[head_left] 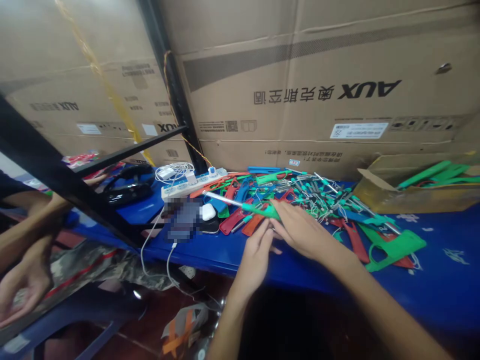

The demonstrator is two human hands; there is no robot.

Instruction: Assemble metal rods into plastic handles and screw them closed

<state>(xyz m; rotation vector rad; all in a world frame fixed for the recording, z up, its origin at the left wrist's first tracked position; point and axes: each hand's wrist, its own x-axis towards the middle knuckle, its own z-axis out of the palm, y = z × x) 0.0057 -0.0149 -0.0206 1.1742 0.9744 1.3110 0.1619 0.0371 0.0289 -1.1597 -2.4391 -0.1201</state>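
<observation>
My right hand [302, 230] is closed round the handle of a green stick lighter [259, 209], whose long metal tube points left. Just below that handle, my left hand [257, 252] is pinched with its fingertips against my right fingers; what lies between them is hidden. Behind my hands spreads a heap of small green-and-metal lighter parts [309, 192]. Red, orange, blue and green handle shells lie around it, among them a red shell [231, 220] to the left and a green shell [399, 247] to the right.
A carton [412, 195] of green shells stands at the right on the blue tabletop [446, 285]. To the left are a power strip [180, 189], cables, a white earbud case [208, 212] and a black metal post [112, 215]. Another person's arms [26, 270] reach in at far left.
</observation>
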